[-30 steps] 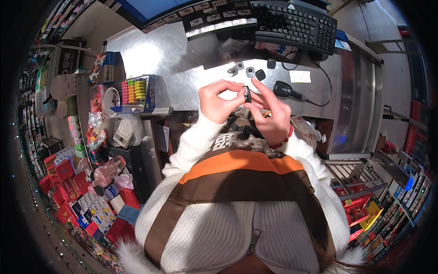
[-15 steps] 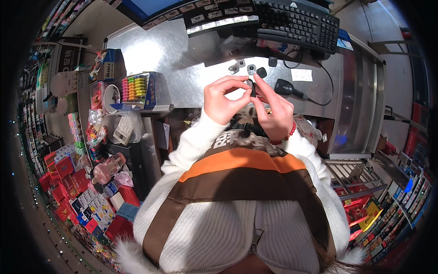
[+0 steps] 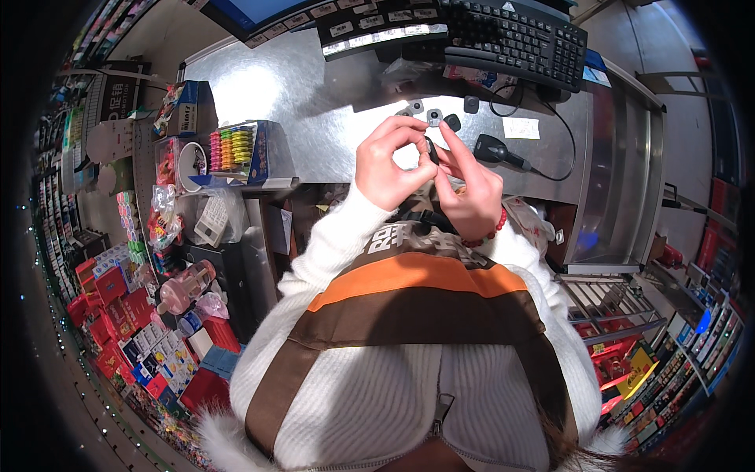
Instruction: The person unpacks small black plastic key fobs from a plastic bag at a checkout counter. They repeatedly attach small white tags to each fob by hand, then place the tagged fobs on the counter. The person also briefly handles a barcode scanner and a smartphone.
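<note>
Over the near edge of the metal counter [image 3: 314, 149], my left hand [image 3: 385, 167] and my right hand [image 3: 475, 200] meet at the fingertips. Between them they pinch a small, thin dark piece [image 3: 432, 150], seen almost edge-on, so its kind is unclear. My left thumb and forefinger form a ring around a gap. A red bead bracelet circles my right wrist. Just beyond my fingers lie a grey piece with a dark round centre [image 3: 434, 116], a black rounded-square piece [image 3: 452, 122] and another black square piece [image 3: 471, 104]. Smaller grey bits [image 3: 416, 105] are partly hidden by my left hand.
A corded black handheld scanner [image 3: 491, 148] lies right of my hands, near a white paper slip [image 3: 521, 128]. Behind are a black keyboard [image 3: 519, 43] and a monitor [image 3: 263, 12]. To the left stand a box of colourful items [image 3: 232, 151] and a white cup [image 3: 192, 168].
My left fingers have shifted up and curled more, covering more of the grey bits. The dark piece tilts differently and sits slightly lower between my fingertips.
</note>
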Action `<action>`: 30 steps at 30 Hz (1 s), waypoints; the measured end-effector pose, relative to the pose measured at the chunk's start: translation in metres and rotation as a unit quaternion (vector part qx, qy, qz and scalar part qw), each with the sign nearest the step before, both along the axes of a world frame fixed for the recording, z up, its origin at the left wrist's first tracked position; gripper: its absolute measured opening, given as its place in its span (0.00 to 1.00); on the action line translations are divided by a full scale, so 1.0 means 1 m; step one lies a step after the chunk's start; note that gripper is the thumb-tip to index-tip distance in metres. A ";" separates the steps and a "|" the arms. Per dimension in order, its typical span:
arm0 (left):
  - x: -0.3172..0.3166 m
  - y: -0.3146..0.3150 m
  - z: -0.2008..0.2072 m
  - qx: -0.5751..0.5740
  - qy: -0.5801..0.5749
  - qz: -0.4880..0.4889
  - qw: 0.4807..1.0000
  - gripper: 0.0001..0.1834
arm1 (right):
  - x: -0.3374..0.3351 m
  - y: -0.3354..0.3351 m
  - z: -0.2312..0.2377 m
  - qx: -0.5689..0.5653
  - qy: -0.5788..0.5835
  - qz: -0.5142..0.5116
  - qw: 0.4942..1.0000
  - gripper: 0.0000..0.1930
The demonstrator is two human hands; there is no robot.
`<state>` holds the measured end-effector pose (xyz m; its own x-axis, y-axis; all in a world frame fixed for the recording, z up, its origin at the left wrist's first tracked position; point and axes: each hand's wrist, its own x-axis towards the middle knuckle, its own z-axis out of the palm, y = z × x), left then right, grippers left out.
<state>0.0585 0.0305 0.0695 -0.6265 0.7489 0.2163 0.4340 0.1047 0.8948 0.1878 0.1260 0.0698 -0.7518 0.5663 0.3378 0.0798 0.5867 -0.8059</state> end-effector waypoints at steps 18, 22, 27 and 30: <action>0.002 0.000 -0.006 -0.007 -0.037 0.006 0.999 0.06 | 0.000 0.002 -0.005 0.047 0.012 -0.010 0.999 0.26; 0.003 0.001 -0.005 -0.011 0.012 0.013 1.000 0.07 | 0.000 0.001 -0.004 0.054 0.013 -0.001 0.998 0.26; 0.005 0.003 -0.006 0.002 0.048 0.020 0.999 0.07 | -0.001 0.000 -0.003 0.040 0.013 -0.008 0.999 0.27; 0.007 0.004 -0.010 0.007 0.043 0.023 0.999 0.08 | -0.001 0.001 -0.004 0.012 0.004 -0.009 1.000 0.29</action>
<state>0.0658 0.0349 0.0598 -0.6388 0.7164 0.2804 0.5039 0.1142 0.8562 0.1866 0.1269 0.0658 -0.7387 0.5714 0.3576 0.0831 0.6037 -0.7928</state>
